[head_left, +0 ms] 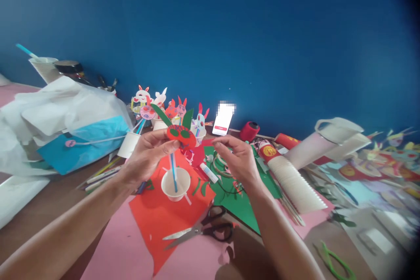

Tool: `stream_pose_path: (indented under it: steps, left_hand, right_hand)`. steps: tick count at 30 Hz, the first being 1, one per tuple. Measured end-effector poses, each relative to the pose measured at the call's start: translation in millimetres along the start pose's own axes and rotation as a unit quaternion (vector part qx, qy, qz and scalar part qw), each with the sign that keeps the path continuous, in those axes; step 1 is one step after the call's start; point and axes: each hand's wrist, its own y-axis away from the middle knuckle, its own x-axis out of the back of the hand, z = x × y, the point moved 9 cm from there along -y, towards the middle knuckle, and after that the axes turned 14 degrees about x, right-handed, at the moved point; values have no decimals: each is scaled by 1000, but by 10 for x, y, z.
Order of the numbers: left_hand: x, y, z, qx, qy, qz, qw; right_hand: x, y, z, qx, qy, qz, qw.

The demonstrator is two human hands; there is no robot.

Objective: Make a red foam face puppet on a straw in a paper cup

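My left hand (154, 152) pinches a red paper animal face (187, 139) with green eyes and two long green ears between thumb and fingers. Below the face a blue-striped straw (173, 167) runs down into a white paper cup (167, 190), which sits on red paper. To the right, my right hand (236, 157) is raised with thumb and forefinger together; whatever they hold, if anything, is too small to make out. Under that hand lie a glue stick (209, 173) and a roll of tape (220, 162). Scissors (198, 231) rest open in front of the cup.
Red paper (144, 210) overlaps pink sheets, with green paper (241, 210) beside it. Several finished paper faces on straws stand behind in cups. A lit phone (223, 118) leans on the wall. Stacked cups (300, 183) lie right, a plastic bag (65, 105) left, green scissors (336, 262) front right.
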Motion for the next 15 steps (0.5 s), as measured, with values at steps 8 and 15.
stream_pose_path:
  steps: [8, 15]
  left_hand:
    - [-114, 119, 20, 3, -62, 43, 997]
    - [-276, 215, 67, 18, -95, 21, 995]
  right_hand:
    - [-32, 168, -199, -17, -65, -10, 998]
    - [-54, 256, -311, -7, -82, 22, 996]
